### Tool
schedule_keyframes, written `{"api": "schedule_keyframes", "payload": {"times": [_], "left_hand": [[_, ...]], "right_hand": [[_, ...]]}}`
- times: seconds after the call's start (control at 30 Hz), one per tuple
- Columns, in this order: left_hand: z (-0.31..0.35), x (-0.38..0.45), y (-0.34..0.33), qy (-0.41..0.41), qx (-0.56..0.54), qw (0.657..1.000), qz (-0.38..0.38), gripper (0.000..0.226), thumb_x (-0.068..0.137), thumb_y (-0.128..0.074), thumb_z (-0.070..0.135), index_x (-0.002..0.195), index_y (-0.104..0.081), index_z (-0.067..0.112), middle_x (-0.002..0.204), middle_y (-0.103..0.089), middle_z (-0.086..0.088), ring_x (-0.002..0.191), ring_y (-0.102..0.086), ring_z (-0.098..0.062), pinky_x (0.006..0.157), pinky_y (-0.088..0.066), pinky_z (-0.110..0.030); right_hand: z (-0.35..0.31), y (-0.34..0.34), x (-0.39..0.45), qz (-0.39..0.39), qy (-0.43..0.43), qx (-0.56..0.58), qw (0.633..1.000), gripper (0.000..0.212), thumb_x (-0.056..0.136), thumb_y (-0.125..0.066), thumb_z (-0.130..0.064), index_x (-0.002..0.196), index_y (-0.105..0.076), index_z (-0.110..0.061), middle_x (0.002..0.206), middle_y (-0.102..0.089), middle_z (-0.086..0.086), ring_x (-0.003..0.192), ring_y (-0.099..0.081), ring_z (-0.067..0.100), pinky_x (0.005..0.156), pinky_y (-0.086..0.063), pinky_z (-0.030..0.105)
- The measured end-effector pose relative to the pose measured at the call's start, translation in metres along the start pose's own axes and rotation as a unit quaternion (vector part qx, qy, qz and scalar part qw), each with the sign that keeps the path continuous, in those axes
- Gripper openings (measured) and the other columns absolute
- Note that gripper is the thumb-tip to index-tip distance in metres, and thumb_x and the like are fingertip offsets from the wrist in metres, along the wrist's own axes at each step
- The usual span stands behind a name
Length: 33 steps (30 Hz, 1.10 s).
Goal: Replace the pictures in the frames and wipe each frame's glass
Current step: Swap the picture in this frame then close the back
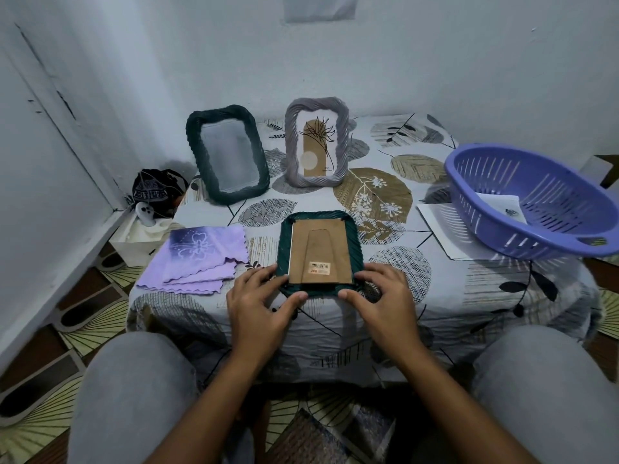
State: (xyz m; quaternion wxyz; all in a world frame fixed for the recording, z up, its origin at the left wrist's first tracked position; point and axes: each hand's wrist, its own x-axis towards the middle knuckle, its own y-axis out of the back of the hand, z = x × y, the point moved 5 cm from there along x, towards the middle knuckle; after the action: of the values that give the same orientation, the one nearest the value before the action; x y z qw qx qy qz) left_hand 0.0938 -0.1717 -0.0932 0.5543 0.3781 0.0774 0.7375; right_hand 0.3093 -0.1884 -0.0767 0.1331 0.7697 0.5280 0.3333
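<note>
**A:** which way's the green frame [320, 254] sitting? Looks face down on the table [435, 296] to me, cardboard back up, long axis running away from the person, barcode sticker end nearest them.

**B:** yep. Left hand [259, 296] and right hand [378, 294] both grip its near corners, fingers curled over the rim, thumbs on the near edge.

**A:** containers?

**B:** purple basket [536, 202] on the right, tilted, with a sheet of paper [499, 205] inside, and more papers [438, 226] under it. Dark frame [227, 159] and grey frame [316, 142] stand upright at the back; the grey one shows a plant print. Folded purple cloth [197, 259] lies left of the green frame.
</note>
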Motion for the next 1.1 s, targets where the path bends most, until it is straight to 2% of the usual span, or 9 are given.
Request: {"api": "schedule_keyframes", "payload": {"times": [0.4,0.6,0.73,0.97,1.1], "left_hand": [[0.0015,0.0006,0.0006,-0.004,0.013,1.0,-0.01,0.054,0.069,-0.06,0.063,0.1,-0.075,0.022,0.118,-0.064,0.005,0.111,-0.051,-0.021,0.092,-0.042,-0.051],[0.0037,0.0014,0.0014,-0.016,0.025,0.999,-0.015,0.051,0.07,-0.059,0.062,0.1,-0.076,0.024,0.117,-0.064,0.005,0.109,-0.052,-0.02,0.091,-0.041,-0.044],[0.0062,0.0003,0.0022,-0.025,0.033,0.999,-0.014,0.051,0.071,-0.057,0.061,0.1,-0.076,0.023,0.117,-0.063,0.005,0.109,-0.049,-0.017,0.089,-0.034,-0.037],[0.0063,0.0003,0.0021,-0.045,0.055,0.997,-0.019,0.049,0.074,-0.057,0.06,0.1,-0.076,0.023,0.117,-0.064,0.004,0.109,-0.05,-0.019,0.089,-0.035,-0.037],[0.0059,-0.0002,0.0016,-0.048,0.057,0.997,-0.02,0.049,0.075,-0.057,0.059,0.101,-0.075,0.023,0.118,-0.063,0.003,0.11,-0.049,-0.018,0.089,-0.035,-0.037]], "right_hand": [[0.0007,-0.0013,0.0006,-0.008,-0.004,0.001,1.0,0.039,0.072,-0.08,-0.029,0.106,-0.072,-0.012,0.117,-0.059,0.001,0.114,-0.041,0.012,0.09,-0.031,0.021],[0.0015,-0.0025,0.0013,-0.011,-0.004,0.001,1.0,0.038,0.072,-0.08,-0.029,0.106,-0.073,-0.014,0.117,-0.058,0.001,0.111,-0.039,0.009,0.089,-0.03,0.02],[0.0011,-0.0028,0.0014,-0.012,-0.003,0.002,1.0,0.037,0.072,-0.081,-0.028,0.105,-0.073,-0.015,0.117,-0.057,0.0,0.109,-0.037,0.006,0.088,-0.029,0.018],[0.0007,-0.0021,0.0015,-0.021,-0.005,-0.003,1.0,0.035,0.073,-0.08,-0.028,0.106,-0.073,-0.016,0.118,-0.056,0.001,0.111,-0.037,0.008,0.091,-0.031,0.021],[0.0002,-0.0018,0.0013,-0.023,-0.002,-0.006,1.0,0.035,0.074,-0.079,-0.029,0.106,-0.073,-0.016,0.117,-0.055,0.0,0.109,-0.035,0.006,0.088,-0.03,0.018]]}}
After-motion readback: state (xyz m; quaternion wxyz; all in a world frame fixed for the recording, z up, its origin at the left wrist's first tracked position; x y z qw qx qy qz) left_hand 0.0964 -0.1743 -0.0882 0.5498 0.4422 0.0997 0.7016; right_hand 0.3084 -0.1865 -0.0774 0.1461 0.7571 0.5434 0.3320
